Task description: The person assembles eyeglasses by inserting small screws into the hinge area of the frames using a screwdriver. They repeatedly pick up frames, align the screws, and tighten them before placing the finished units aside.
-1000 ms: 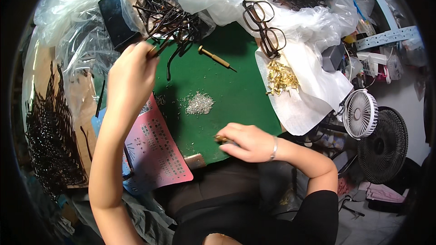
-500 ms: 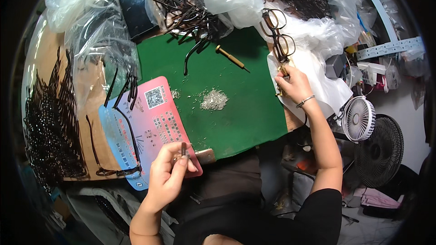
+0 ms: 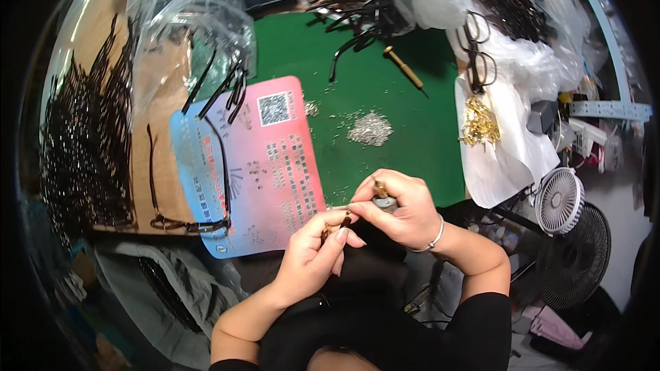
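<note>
One hand, the left (image 3: 308, 259), pinched a small dark piece (image 3: 346, 222) near the lower edge of the green mat (image 3: 430, 165); the right hand (image 3: 410, 215) gripped a brass-coloured tool (image 3: 380, 191) close by. Silvery bits (image 3: 370, 129) lay heaped beyond.

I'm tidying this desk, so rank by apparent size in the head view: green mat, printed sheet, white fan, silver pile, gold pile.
Green mat
Printed sheet
White fan
Silver pile, gold pile: too alike to rank
</note>
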`<action>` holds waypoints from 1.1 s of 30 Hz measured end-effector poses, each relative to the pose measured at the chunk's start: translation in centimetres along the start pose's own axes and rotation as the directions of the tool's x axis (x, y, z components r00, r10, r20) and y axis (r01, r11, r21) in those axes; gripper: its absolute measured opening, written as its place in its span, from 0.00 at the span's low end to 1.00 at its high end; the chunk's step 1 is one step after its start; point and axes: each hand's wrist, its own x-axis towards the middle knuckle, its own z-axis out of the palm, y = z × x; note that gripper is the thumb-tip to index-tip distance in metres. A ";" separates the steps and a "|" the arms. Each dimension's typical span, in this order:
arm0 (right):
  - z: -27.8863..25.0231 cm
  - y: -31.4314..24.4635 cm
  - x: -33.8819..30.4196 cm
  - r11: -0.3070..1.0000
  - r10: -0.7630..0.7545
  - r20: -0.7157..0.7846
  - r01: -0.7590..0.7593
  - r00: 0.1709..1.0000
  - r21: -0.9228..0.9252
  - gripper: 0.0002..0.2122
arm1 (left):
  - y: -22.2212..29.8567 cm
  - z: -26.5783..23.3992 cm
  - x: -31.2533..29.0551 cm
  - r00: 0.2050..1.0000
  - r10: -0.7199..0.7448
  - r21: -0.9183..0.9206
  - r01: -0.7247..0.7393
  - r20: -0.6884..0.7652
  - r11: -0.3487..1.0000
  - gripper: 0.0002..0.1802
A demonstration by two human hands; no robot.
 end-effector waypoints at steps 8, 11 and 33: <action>-0.9 0.2 1.0 0.990 -0.105 0.193 0.121 0.976 -0.076 0.06 | 0.1 -1.4 0.4 0.992 -0.092 -0.044 0.097 0.088 0.994 0.13; -1.2 0.4 1.7 0.945 0.200 0.344 -0.273 0.917 0.181 0.08 | 0.3 -1.9 0.5 0.991 -0.087 0.070 0.080 0.100 0.994 0.11; -2.3 2.3 -1.6 0.961 0.278 0.423 -0.251 0.862 -0.119 0.27 | -0.2 -1.4 0.3 0.970 0.218 0.564 -0.238 0.104 0.791 0.15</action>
